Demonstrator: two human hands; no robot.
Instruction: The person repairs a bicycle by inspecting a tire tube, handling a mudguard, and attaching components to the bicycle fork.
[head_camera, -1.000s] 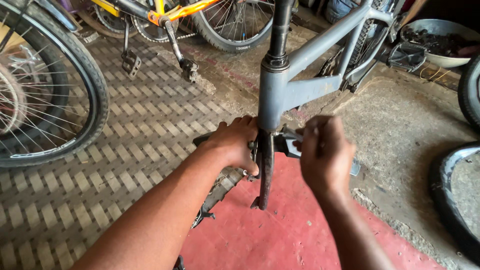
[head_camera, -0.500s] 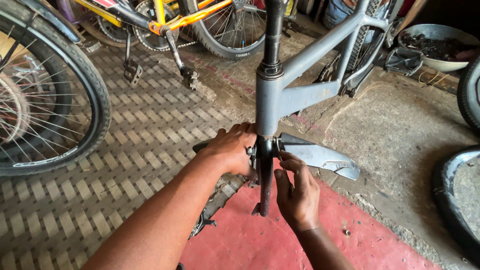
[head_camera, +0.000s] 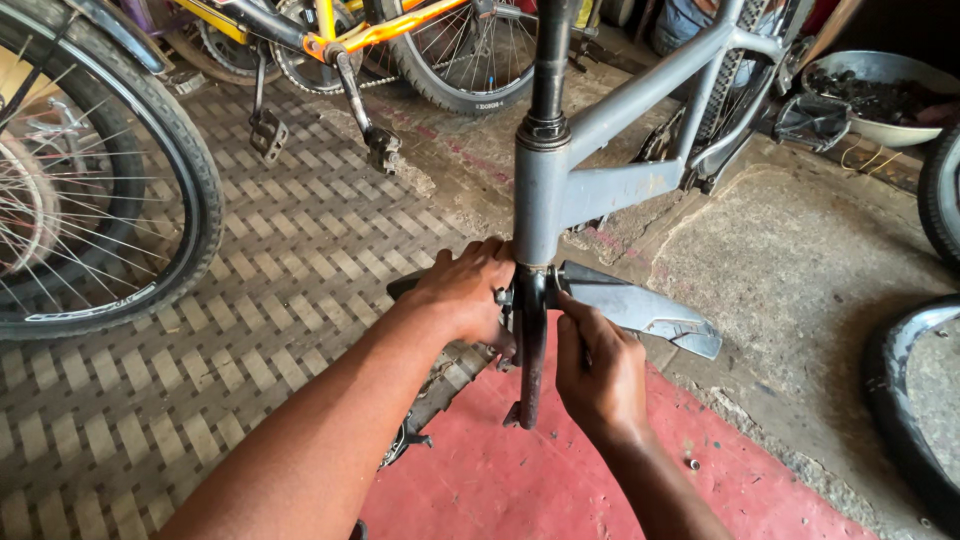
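Left fingers: our left hand (head_camera: 462, 295) wraps the fork crown from the left, fingers curled together and pressed to the fork (head_camera: 529, 340); we cannot tell what, if anything, is pinched under them.
Right fingers: our right hand (head_camera: 600, 370) sits just right of the fork, thumb and forefinger closed up where the mudguard (head_camera: 640, 312) meets the crown; whether they grip a bolt or only the bracket is hidden.
Mudguard: grey, its near end against the fork crown, its far end pointing right and away from the fork, tilted down toward the floor.
Fork: dark, hanging straight down below the grey frame (head_camera: 600, 185), with no wheel in it; its tip ends above the red floor (head_camera: 560, 480).
Progress: as we judge it, the mudguard is set in place at the crown and is being fastened; it looks seated, but we cannot see that it is tight, and the wheel is not yet in the fork.
Room left of fork: a woven mat (head_camera: 290, 300) lies open here; well beyond it stands a bicycle wheel (head_camera: 110, 190).
Room behind fork: the orange bike (head_camera: 350, 40), with its pedals hanging low, is well apart.
Room right of fork: bare concrete, then a loose tyre (head_camera: 915, 400) at the far edge and a bowl (head_camera: 880, 75) of parts beyond the frame.
Under fork: a small part (head_camera: 692, 464) lies on the red floor, near the right wrist.
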